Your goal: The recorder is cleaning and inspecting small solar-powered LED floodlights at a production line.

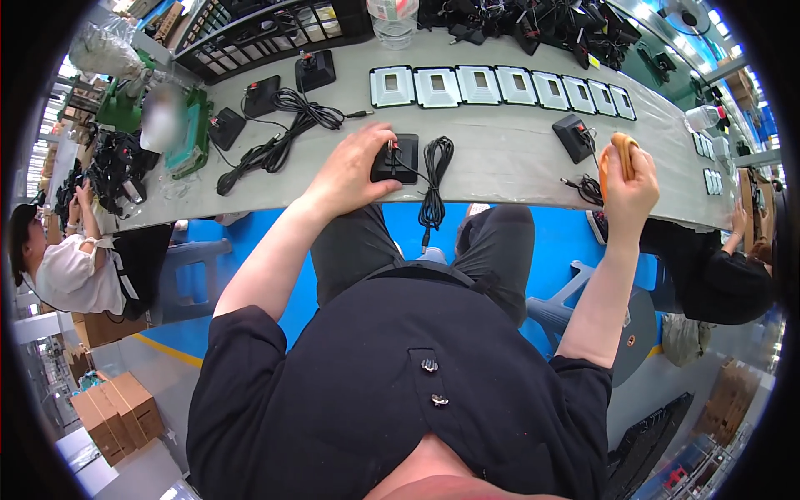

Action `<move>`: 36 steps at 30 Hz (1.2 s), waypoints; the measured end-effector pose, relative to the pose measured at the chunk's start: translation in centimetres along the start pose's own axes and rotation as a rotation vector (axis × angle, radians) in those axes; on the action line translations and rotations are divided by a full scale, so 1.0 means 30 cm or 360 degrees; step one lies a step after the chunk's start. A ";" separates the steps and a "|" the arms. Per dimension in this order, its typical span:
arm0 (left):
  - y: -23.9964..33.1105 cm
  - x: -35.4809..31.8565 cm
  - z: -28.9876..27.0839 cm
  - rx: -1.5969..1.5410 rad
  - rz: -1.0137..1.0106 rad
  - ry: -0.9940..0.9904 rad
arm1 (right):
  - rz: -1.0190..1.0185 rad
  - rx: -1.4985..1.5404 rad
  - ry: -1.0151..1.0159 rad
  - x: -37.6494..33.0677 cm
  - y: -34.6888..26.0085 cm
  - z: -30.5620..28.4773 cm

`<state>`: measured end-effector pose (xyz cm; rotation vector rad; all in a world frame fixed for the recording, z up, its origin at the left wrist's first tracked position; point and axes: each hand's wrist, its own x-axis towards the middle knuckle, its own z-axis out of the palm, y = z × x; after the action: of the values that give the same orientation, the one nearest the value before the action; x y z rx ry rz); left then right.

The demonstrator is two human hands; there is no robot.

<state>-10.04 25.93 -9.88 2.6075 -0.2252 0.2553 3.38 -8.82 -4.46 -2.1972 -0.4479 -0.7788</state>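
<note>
My left hand [354,169] grips a black square device [406,158] near the table's front edge, thumb along its near side and fingers at its far side. A red-tipped part stands on top of the device, partly behind my fingers. Its bundled black cable [436,171] lies just to the right, with the plug end hanging over the edge. My right hand [635,179] is raised near the table's front edge, closed round a folded orange-tan cloth [613,167]. Beside the cloth sits another black square device [573,138] with a coiled cable [587,191].
A row of several silver-and-black rectangular panels [479,85] lies across the table [500,150]. Several more black devices [263,96] with tangled cables are at the left. A black crate [267,42], a clear plastic bottle [393,21] and a cable heap stand behind. People sit on both sides.
</note>
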 end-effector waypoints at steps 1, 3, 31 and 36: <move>-0.001 0.010 -0.003 0.0043 0.0017 -0.0023 | 0.0010 0.0014 0.0011 -0.008 -0.004 -0.010; -0.012 0.016 -0.005 0.0051 0.0109 0.0057 | 0.0052 0.0123 -0.0006 -0.027 -0.004 -0.032; -0.189 0.295 -0.034 0.0379 -0.0098 0.0188 | -0.0592 0.0245 -0.0851 -0.067 -0.287 0.444; -0.138 0.267 -0.054 0.0090 -0.0347 0.0014 | -0.0817 -0.0222 -0.1020 -0.104 -0.314 0.560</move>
<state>-1.64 29.38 -8.67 2.6587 0.0708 0.1985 2.62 9.75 -10.44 -2.4692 -1.3469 -0.3335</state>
